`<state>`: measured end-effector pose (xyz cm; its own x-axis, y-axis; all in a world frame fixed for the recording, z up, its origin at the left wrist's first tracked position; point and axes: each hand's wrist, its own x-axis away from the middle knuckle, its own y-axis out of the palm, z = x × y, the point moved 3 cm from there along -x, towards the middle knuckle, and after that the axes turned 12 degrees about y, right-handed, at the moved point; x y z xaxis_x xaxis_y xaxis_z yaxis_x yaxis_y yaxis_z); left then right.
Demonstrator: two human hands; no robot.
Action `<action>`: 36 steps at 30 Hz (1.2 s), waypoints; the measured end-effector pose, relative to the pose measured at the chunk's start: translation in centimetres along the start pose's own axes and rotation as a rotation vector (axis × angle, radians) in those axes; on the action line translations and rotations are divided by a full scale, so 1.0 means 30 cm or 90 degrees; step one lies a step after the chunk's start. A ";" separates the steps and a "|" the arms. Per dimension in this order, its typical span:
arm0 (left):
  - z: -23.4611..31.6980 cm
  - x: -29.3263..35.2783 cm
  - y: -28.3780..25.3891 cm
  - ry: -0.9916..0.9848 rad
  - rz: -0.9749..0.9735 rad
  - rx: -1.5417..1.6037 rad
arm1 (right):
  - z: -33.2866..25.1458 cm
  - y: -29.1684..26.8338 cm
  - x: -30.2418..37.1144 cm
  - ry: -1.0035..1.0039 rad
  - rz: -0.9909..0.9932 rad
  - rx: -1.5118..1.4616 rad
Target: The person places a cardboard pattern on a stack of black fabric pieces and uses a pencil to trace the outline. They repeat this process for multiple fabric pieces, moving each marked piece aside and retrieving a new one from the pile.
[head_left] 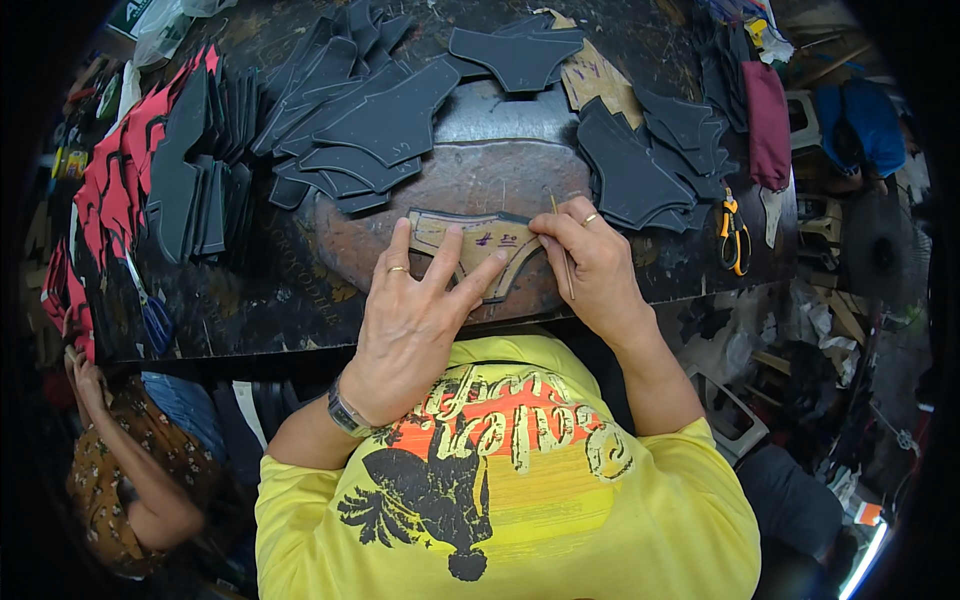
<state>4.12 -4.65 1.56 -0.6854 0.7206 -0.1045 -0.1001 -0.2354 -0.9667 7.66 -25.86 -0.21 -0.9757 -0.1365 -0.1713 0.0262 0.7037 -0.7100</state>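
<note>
My left hand (425,290) lies with fingers spread over a tan cardboard pattern (480,247), pressing it down. A dark, sheet-like piece shows along the pattern's upper edge, beneath it. The pattern bears handwritten marks and rests on a worn reddish-brown slab (500,170). At the pattern's right end, my right hand (590,255) pinches a thin tan rod (568,262), held nearly upright. Its tip is hidden by the fingers, so I cannot tell whether it touches the piece.
Stacks of dark cut pieces (390,115) lie beyond and left of the slab, with more (650,165) at right. Red pieces (120,170) and blue-handled scissors (155,315) are at left. Orange-handled pliers (733,235) lie at right. A co-worker's hand (85,380) shows lower left.
</note>
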 end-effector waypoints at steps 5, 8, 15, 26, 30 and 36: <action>0.002 -0.023 -0.026 -0.002 -0.054 0.007 | 0.030 -0.042 -0.017 0.057 -0.090 -0.122; 0.003 -0.033 -0.038 -0.007 -0.068 0.010 | 0.059 -0.087 -0.024 0.128 -0.083 -0.255; 0.005 -0.045 -0.048 -0.005 -0.101 -0.001 | 0.051 -0.080 -0.011 -0.045 -0.057 -0.086; 0.006 -0.088 -0.078 0.021 -0.106 0.014 | -0.014 -0.035 -0.027 0.047 -0.054 -0.254; 0.000 -0.090 -0.066 0.014 -0.115 0.033 | -0.025 0.016 -0.018 0.049 0.002 -0.285; 0.002 -0.078 -0.062 0.034 -0.092 -0.018 | -0.020 0.073 0.004 0.147 -0.001 -0.345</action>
<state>5.87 -5.94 3.60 -0.6262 0.7793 0.0255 -0.1746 -0.1082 -0.9787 7.47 -23.94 -1.38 -0.9993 -0.0255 0.0264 -0.0313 0.9680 -0.2491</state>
